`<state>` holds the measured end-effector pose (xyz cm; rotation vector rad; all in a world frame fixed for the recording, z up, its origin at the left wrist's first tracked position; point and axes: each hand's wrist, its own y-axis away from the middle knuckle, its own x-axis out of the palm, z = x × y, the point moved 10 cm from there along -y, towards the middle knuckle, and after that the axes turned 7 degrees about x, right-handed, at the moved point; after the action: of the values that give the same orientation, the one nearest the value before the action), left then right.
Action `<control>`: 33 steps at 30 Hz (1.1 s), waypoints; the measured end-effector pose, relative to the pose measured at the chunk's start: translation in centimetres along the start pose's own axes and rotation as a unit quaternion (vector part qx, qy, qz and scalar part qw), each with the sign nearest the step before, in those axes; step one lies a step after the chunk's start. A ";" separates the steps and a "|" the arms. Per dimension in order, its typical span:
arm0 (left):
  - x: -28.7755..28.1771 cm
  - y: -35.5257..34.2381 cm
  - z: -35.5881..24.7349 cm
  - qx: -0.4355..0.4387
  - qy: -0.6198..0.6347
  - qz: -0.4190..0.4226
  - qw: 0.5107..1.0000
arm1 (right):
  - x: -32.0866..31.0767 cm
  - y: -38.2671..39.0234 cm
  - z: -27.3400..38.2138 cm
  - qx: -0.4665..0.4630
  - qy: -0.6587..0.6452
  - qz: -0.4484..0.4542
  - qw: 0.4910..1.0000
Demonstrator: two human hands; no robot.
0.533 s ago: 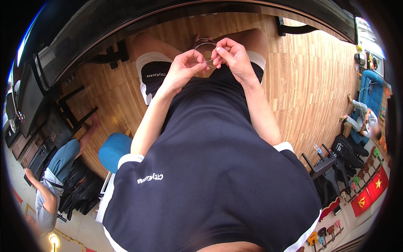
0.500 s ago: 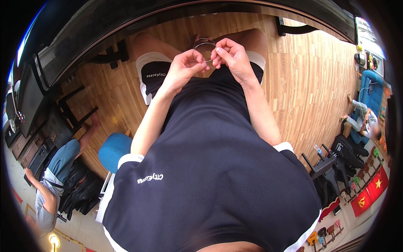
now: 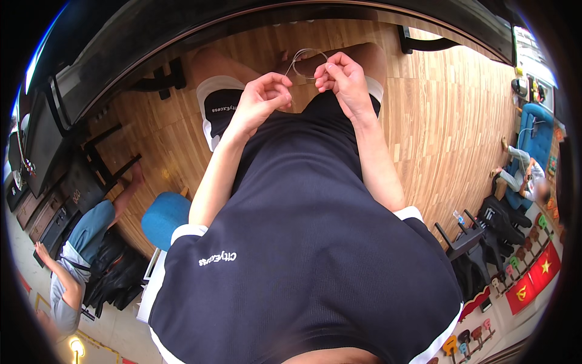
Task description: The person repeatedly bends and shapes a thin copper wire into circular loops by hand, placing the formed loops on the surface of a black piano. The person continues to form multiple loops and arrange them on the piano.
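A loop of thin silvery wire hangs over the gap between my knees, its strands forming a loose ring. My right hand pinches the right side of this coiled wire between thumb and fingertips. To its left, my left hand is closed, with thumb and fingers curled toward each other. One strand slants from the ring down to the left index fingertip; whether the fingers grip it is too fine to make out. Both hands are held up above the dark shorts.
A black curved edge spans the space ahead, above the wooden floor. A blue stool stands at my left. One person is at far left; another sits on a blue sofa at far right. Small guitars hang at lower right.
My hands have moved apart. The left hand has come off the ring and drawn slightly left, while the right hand has shifted a little right and up with the coiled wire.
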<state>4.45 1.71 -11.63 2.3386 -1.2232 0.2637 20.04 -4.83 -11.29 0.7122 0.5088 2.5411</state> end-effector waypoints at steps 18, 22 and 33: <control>-1.8 -0.8 -2.2 0.074 0.004 -0.083 0.994 | 1.0 0.4 -0.5 0.044 0.096 0.053 0.993; -2.4 -0.8 -2.8 0.090 -0.070 -0.096 0.989 | 1.6 0.7 -0.4 0.064 0.221 0.049 0.972; -0.4 -0.3 -4.7 0.159 -0.305 -0.024 0.939 | 3.2 0.7 0.6 0.005 0.368 0.049 0.929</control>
<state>4.70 4.49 -7.81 2.8479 -1.4809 -0.3391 17.76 -3.67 -9.21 -0.2633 0.7304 2.8483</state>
